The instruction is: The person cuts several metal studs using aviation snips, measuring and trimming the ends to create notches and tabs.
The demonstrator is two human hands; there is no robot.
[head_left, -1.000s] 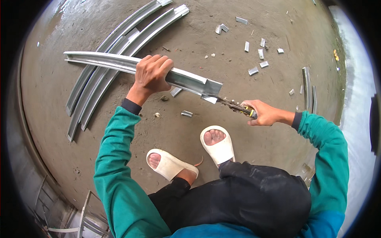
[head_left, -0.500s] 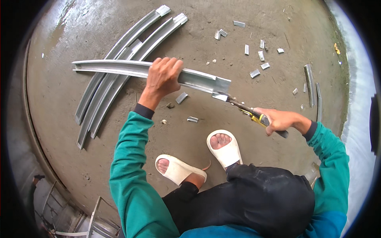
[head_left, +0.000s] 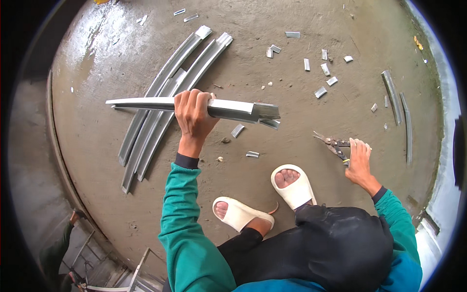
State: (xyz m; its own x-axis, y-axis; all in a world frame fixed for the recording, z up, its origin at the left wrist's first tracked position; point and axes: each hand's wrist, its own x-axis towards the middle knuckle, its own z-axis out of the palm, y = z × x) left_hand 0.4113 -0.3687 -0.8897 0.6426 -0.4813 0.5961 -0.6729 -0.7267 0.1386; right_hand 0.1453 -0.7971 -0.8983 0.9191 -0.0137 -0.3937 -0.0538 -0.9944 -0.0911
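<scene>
Holding a grey metal channel [head_left: 228, 108] off the concrete floor [head_left: 97, 131], left hand [head_left: 193, 114] wrapped round its middle.

Right hand [head_left: 359, 158] rests on tin snips [head_left: 335, 145] lying on the floor, grip not closed; blades apart. More channels [head_left: 160, 107] lie behind; offcuts [head_left: 321, 68] scattered. White sandals [head_left: 292, 187] below.

A: Left hand [head_left: 194, 114]: my arm reaches forward from the lower edge, green sleeve to the wrist, dark cuff showing. Fingers wrapped over the top, thumb under, grip closed tight, knuckles toward the camera.

B: And the right?

A: Right hand [head_left: 359, 160]: arm bent out to my right side, wrist low. Fingers point forward and lie loosely curled, grip only partly closed. Hands well apart.
</scene>
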